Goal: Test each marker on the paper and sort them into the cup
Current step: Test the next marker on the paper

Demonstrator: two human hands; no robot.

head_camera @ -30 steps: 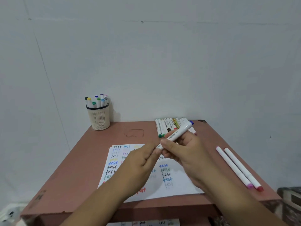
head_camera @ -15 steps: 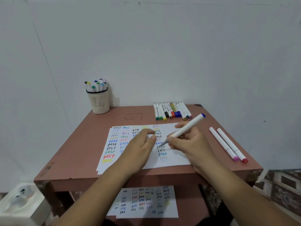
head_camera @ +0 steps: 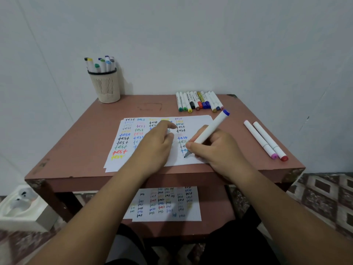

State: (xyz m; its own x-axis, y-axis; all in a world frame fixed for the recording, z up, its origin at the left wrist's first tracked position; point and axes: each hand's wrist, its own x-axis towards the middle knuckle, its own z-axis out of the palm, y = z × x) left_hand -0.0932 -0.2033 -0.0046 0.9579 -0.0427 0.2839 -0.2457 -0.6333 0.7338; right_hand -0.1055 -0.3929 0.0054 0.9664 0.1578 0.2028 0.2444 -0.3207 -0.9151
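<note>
Marker (head_camera: 208, 131) is pinched in my right hand (head_camera: 215, 150), tip down touching the paper (head_camera: 198, 121) near the desk's (head_camera: 76, 150) front edge, its capped end slanting toward the far right corner. My left hand (head_camera: 154, 148) rests curled on the paper, probably holding the cap. The cup (head_camera: 106, 87) stands at the far left corner, nearer my left hand.

- I see soft, even, rather dim light with no glare.
- The cup (head_camera: 106, 87) throws a faint shadow rightward onto the wall (head_camera: 191, 44).
- Wide-angle bending curves the edges; my forearms look slightly soft.
</note>
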